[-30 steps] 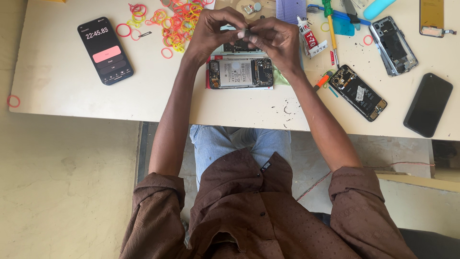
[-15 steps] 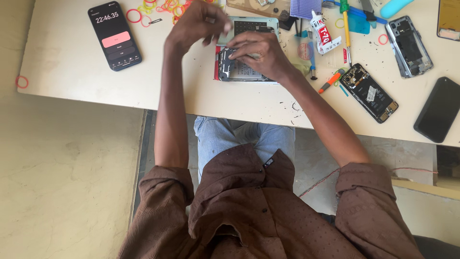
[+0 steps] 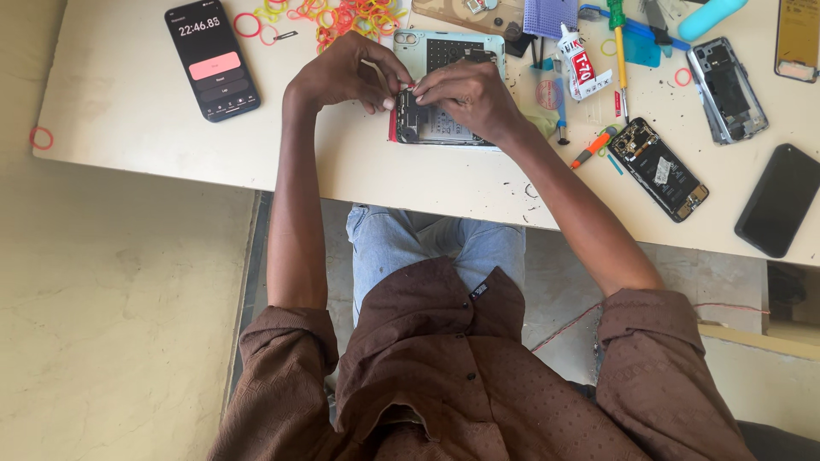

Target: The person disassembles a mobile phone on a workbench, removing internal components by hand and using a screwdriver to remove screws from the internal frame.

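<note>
Both hands meet over the opened phone (image 3: 431, 128) near the table's (image 3: 128, 111) front edge; left hand (image 3: 342, 72) and right hand (image 3: 465, 94) fingertips pinch together at its upper-left corner.

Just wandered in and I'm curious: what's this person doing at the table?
A person is bent over an opened phone lying flat on the pale table. The left hand and right hand meet at its upper left edge, pinching something too small to tell. Other opened phones, rubber bands and a screwdriver lie around.
</note>
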